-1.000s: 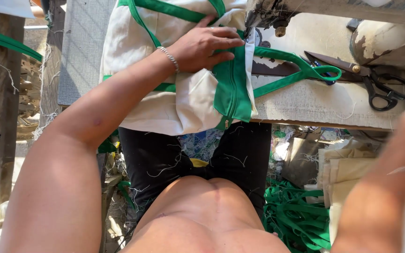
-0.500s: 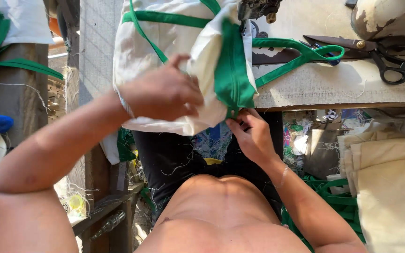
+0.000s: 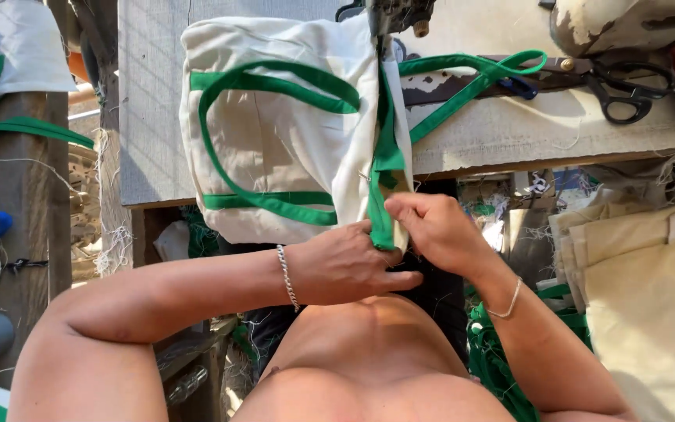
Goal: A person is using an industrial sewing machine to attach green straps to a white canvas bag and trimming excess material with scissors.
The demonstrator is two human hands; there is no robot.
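Note:
A cream cloth bag (image 3: 283, 148) with green strap trim lies over the near edge of the sewing table (image 3: 509, 129), its far end under the sewing machine head (image 3: 388, 16). My left hand (image 3: 345, 266) and my right hand (image 3: 431, 230) meet at the bag's hanging lower edge. Both pinch the green binding strip (image 3: 383, 211) there, right hand on top, left hand just below it. A loose green strap loop (image 3: 478, 74) runs right from the machine across the table.
Black scissors (image 3: 615, 90) lie on the table at the right, beside the machine body (image 3: 626, 23). Cream cloth pieces (image 3: 642, 266) pile at the right, green strapping (image 3: 501, 367) heaps below them. A wooden post (image 3: 17, 203) hung with bags stands left.
My left hand slid from the top of the bag down to its lower edge. My right hand came up to meet it on the green binding. The bag now lies flatter.

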